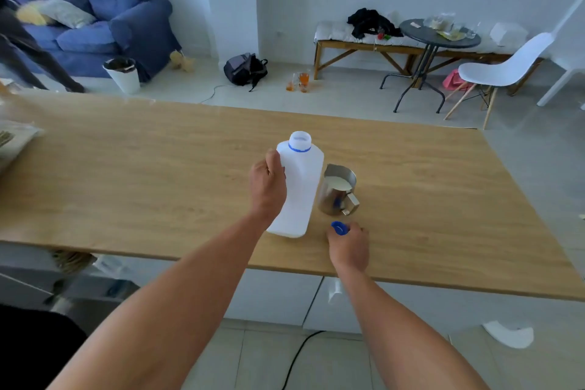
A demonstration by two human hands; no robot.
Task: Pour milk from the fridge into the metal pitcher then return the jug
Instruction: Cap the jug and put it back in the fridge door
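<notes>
A white plastic milk jug (300,187) with an open mouth and a blue neck ring stands near the middle of the wooden table (158,174), leaning slightly. My left hand (267,185) grips its left side. Just right of the jug, nearly touching it, stands the metal pitcher (337,191) with milk inside and its handle turned toward me. My right hand (348,245) rests on the table in front of the pitcher and pinches the blue cap (339,227) in its fingertips.
A package (12,139) lies at the table's far left edge. Beyond the table are a blue sofa (104,19), a white bin (123,74), a backpack (245,70), a bench, a round side table (440,36) and a white chair (503,68). A person stands at far left.
</notes>
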